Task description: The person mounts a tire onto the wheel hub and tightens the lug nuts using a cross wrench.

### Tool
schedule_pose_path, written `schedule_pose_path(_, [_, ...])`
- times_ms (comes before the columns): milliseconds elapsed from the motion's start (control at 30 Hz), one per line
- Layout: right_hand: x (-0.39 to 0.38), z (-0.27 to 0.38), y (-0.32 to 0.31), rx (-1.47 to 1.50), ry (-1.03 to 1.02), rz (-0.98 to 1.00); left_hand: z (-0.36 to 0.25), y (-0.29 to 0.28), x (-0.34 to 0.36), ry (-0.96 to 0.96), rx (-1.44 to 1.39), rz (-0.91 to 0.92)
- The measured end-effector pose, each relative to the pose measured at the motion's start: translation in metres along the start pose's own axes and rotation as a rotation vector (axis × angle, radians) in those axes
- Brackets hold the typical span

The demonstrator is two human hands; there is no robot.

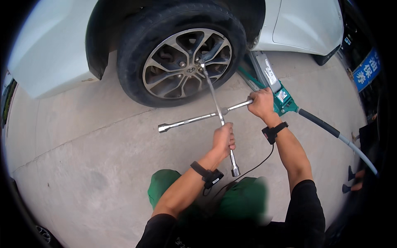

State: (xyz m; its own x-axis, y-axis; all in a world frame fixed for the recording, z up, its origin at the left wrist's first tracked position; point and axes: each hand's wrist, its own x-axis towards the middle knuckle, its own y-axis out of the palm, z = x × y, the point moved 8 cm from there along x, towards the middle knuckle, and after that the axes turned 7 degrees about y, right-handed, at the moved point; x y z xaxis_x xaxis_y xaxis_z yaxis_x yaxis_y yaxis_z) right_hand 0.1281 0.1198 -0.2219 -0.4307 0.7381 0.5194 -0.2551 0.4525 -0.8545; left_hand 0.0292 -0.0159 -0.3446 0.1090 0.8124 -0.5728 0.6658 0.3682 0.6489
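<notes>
A chrome four-way lug wrench (193,120) reaches from my hands to the wheel (182,53) of a white car. Its far socket sits at a lug nut (199,62) near the hub, right of the centre cap. My left hand (223,139) is closed round the near arm of the wrench, between the cross and the free socket end. With my right hand (262,103) I grip the end of the right arm. The left arm of the cross sticks out free over the concrete. Other lug nuts (182,64) show around the cap.
A green and grey floor jack (283,99) stands right of the wheel, its long handle (324,126) slanting to the lower right. The white car's body (49,45) hangs over the wheel. A blue sign (366,70) and a person's feet (351,188) are at the right edge.
</notes>
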Motion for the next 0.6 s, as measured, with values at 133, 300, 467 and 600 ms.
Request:
schedule_pose_path(133, [0.014,0.015,-0.019,-0.029,-0.073,-0.043,-0.005,-0.001,0.001,-0.012,-0.03,0.019])
schedule_pose_path(300, [0.036,0.079,-0.093,-0.183,-0.272,-0.126,-0.01,0.0,0.004,-0.035,-0.059,0.055])
schedule_pose_path(467, [0.033,0.176,-0.122,-0.306,-0.682,-0.152,-0.016,0.003,0.011,-0.05,-0.148,0.114])
schedule_pose_path(600, [0.043,0.148,-0.133,-0.243,-0.579,-0.255,-0.027,0.022,0.005,-0.05,-0.238,0.243])
